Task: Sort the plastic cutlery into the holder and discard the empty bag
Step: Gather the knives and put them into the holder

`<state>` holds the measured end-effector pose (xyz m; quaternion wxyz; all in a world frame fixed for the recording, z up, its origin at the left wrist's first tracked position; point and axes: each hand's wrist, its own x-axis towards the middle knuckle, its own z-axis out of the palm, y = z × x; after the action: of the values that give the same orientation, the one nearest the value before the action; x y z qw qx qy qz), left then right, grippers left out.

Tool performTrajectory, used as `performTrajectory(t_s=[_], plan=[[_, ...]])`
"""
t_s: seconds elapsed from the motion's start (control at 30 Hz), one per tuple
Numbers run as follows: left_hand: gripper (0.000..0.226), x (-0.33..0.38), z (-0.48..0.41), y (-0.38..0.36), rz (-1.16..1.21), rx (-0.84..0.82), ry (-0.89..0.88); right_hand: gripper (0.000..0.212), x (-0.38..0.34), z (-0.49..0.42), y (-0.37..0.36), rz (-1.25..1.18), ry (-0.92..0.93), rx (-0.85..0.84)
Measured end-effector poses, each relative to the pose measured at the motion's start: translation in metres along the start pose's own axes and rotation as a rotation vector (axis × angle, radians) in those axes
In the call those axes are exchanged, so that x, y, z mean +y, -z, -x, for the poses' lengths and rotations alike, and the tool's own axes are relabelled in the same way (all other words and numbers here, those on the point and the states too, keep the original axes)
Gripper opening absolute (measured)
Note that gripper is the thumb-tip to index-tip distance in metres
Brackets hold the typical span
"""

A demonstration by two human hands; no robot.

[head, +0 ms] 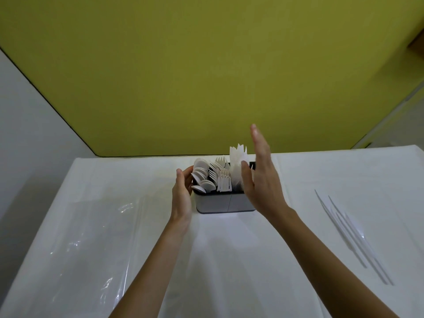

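partly, the right hand (259,180) hides one end of the holder (215,203).

The place is showing itself as a plain indoor room arranged for tabletop work; its exact kind cannot be told. A bench (321,171) draped in white cloth is standing against an olive-green wall (206,76), which is meeting a pale grey wall (23,111) at the left along a dark seam. A grey rectangular plastic cutlery holder (218,203) stocked with white disposable cutlery (223,182) is sitting on the bench, suggesting a serving or dining corner.
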<state>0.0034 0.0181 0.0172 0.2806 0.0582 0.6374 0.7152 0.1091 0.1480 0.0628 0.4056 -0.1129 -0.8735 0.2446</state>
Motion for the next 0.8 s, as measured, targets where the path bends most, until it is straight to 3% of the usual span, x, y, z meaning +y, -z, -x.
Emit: performTrajectory(t_s=[0.2, 0.4, 0.63, 0.8], plan=[[0.05, 0.005, 0.0, -0.001, 0.014, -0.001, -0.005, 0.041, 0.011, 0.007, -0.013, 0.328, 0.16, -0.288], [0.051, 0.014, -0.001, -0.003, -0.01, 0.077, -0.04, 0.066, 0.005, 0.001, -0.006, 0.355, 0.125, -0.483], [0.052, 0.059, -0.006, -0.038, -0.201, 0.109, -0.357, 0.06, 0.024, 0.008, 0.046, -0.016, -0.179, -0.245], [0.037, 0.067, 0.019, -0.117, -0.327, -0.027, -0.663, 0.043, 0.087, 0.054, 0.118, 0.049, -0.458, 0.027]])
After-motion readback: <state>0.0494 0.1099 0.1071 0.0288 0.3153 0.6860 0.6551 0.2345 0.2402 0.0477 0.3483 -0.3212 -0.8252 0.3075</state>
